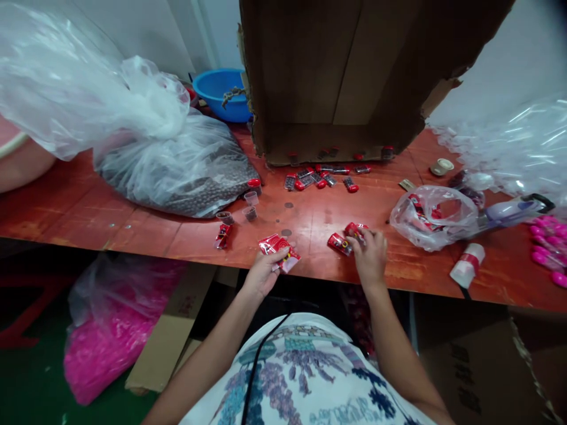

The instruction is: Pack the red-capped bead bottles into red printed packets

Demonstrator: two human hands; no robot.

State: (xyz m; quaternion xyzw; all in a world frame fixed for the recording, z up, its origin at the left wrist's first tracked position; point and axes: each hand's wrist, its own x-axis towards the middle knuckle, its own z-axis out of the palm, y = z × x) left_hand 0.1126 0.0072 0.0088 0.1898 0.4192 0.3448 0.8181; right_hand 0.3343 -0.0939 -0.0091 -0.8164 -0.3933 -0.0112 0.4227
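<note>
My left hand (263, 274) is closed on flat red printed wrappers (275, 244), held over the table's front edge. My right hand (370, 252) has its fingers bent around a small red-wrapped container (354, 229) on the table. Touching that one, a second red-wrapped container (339, 243) lies on its side. Another red-wrapped piece (222, 235) lies to the left, below small clear cups (250, 212). Farther back, several small clear containers with red caps and dark contents (328, 179) lie loose.
A cardboard box (341, 65) stands open at the back. To the left sits a clear bag of dark beads (190, 171), with a blue basin (221, 88) behind it. At right are a plastic bag of red wrappers (425, 218), a white roll (468, 265) and pink pieces (549, 242).
</note>
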